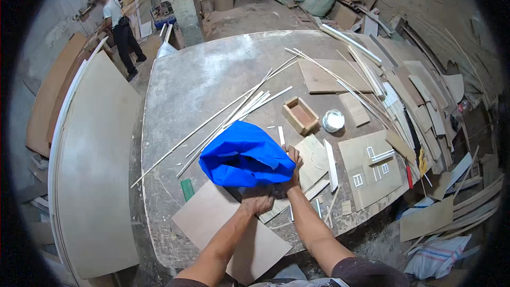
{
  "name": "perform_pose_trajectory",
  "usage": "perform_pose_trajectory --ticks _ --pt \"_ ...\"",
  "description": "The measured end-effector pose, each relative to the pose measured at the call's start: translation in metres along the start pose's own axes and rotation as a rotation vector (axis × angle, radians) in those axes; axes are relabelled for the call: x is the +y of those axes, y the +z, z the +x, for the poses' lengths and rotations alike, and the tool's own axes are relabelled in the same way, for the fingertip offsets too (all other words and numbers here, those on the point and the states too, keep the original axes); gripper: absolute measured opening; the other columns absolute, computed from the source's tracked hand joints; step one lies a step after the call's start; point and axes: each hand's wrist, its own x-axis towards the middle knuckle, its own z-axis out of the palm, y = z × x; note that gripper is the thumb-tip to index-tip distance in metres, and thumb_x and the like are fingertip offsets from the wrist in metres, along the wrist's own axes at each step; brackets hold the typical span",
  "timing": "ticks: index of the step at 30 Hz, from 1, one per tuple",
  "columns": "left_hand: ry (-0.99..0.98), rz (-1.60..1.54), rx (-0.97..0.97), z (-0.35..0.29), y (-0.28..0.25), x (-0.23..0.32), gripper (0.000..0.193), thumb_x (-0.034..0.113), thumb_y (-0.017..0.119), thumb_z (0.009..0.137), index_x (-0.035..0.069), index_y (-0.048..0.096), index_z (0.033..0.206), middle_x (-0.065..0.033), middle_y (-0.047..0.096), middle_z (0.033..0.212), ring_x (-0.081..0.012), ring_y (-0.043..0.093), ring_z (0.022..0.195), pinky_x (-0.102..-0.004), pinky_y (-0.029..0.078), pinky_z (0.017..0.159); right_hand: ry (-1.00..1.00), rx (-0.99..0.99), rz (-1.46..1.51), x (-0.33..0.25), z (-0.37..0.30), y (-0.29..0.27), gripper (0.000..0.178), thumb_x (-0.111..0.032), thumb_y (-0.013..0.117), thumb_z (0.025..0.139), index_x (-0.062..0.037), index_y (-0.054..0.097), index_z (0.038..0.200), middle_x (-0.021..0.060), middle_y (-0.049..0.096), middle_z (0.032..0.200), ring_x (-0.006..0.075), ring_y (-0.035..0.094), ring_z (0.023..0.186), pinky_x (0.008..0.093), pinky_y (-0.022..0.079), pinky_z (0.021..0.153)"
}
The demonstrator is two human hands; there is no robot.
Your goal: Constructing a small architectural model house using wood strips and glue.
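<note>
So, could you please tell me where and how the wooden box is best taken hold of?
I'd pinch the box by its left wall, coming down from above left. Its open top should let a thumb go inside with fingers outside, and the white tub stands close by on the right, so that side looks tighter.

A bag (245,151) sits over the tabletop (186,87)'s near half, beyond a sheet (204,215) that juts past the near edge. Strips (249,105) slant from the left edge to behind the bag. Right of these stand a box (294,123), then a jar (333,121); a panel (361,154) bearing small frames (385,168) lies toward the near right corner.
</note>
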Motion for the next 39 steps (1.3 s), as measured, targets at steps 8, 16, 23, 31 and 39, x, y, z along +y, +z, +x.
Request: perform_pose_trajectory --ticks 8,16,23,31,39 --pt "0.034 -0.018 0.070 0.004 -0.004 0.000 0.039 0.029 0.052 0.083 0.003 0.059 0.112 -0.0199 0.064 0.103 -0.0383 0.061 0.097 -0.0525 0.048 0.085 0.252 -0.066 0.020 -0.026 -0.037 -0.033 0.035 -0.026 0.060 0.088 -0.0073 0.057 0.118 0.0152 0.053 0.115 0.0374 0.049 0.113 0.0510 0.041 0.094" --pt "-0.030 -0.057 -0.496 0.007 0.001 -0.007 0.046 0.039 0.046 0.090 0.005 0.061 0.117 -0.0236 0.060 0.127 -0.0417 0.056 0.115 -0.0563 0.039 0.102 0.212 -0.121 -0.026 -0.019 -0.106 -0.029 0.030 -0.012 0.062 0.083 0.0015 0.064 0.110 0.0225 0.052 0.127 0.0423 0.047 0.118 0.0540 0.038 0.100" --pt "0.121 -0.033 -0.170 -0.006 0.009 -0.007 0.028 0.026 0.050 0.090 0.004 0.063 0.102 -0.0208 0.069 0.096 -0.0331 0.068 0.087 -0.0443 0.054 0.083 0.375 -0.199 -0.220 -0.042 -0.121 -0.053 0.016 -0.008 0.061 0.079 -0.0001 0.069 0.092 0.0199 0.053 0.113 0.0369 0.048 0.113 0.0500 0.040 0.093" --pt "0.818 0.490 0.507 -0.001 0.017 -0.016 0.022 0.017 0.056 0.082 0.018 0.048 0.061 0.0011 0.052 0.054 -0.0118 0.056 0.051 -0.0286 0.054 0.061 0.393 -0.413 -0.221 -0.057 -0.132 -0.083 0.041 -0.010 0.054 0.087 0.0008 0.052 0.126 0.0273 0.044 0.130 0.0420 0.060 0.103 0.0520 0.045 0.089" --pt "0.863 0.514 0.679 0.010 0.045 -0.017 0.027 0.019 0.054 0.085 0.018 0.043 0.060 0.0039 0.039 0.050 -0.0099 0.052 0.050 -0.0275 0.052 0.067 0.382 -0.480 -0.110 -0.066 -0.160 -0.111 0.056 -0.004 0.050 0.086 0.0068 0.040 0.140 0.0344 0.055 0.114 0.0481 0.065 0.084 0.0545 0.053 0.073"
